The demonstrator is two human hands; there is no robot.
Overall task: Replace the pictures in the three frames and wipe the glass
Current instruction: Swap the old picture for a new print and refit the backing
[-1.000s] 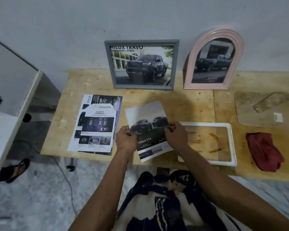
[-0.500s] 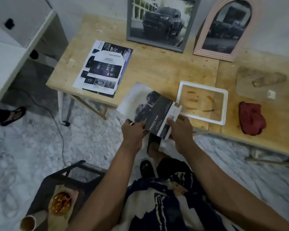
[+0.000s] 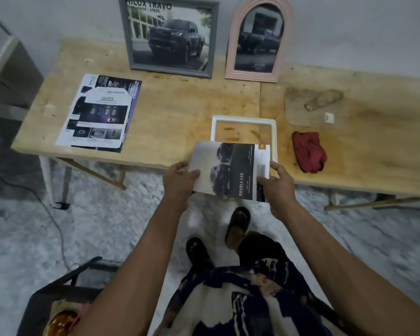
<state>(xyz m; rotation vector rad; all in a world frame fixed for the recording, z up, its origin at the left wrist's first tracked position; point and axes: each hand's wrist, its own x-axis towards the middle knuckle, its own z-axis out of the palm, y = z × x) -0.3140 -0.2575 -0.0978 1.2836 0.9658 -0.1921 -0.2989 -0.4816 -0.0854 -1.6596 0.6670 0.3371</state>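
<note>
A car picture (image 3: 230, 170) printed "DOUBLE CAB" is held by both hands over the table's near edge. My left hand (image 3: 178, 178) grips its left side and my right hand (image 3: 277, 183) grips its right side. Just beyond it a white rectangular frame (image 3: 243, 118) lies flat on the wooden table (image 3: 175, 112), with its near part covered by the picture. A grey frame (image 3: 170, 36) with a truck picture and a pink arched frame (image 3: 257, 42) lean against the wall. A red cloth (image 3: 308, 151) lies right of the white frame.
A stack of printed car sheets (image 3: 100, 112) lies on the table's left side. A brown backing board (image 3: 310, 107) with a stand piece rests at the back right. My sandalled feet (image 3: 238, 224) are on the marble floor. A dark stool (image 3: 66, 287) stands at the lower left.
Both hands pulled the picture off the table toward me, turned it sideways, then moved it right, over the white frame's near edge. The camera tilted down.
</note>
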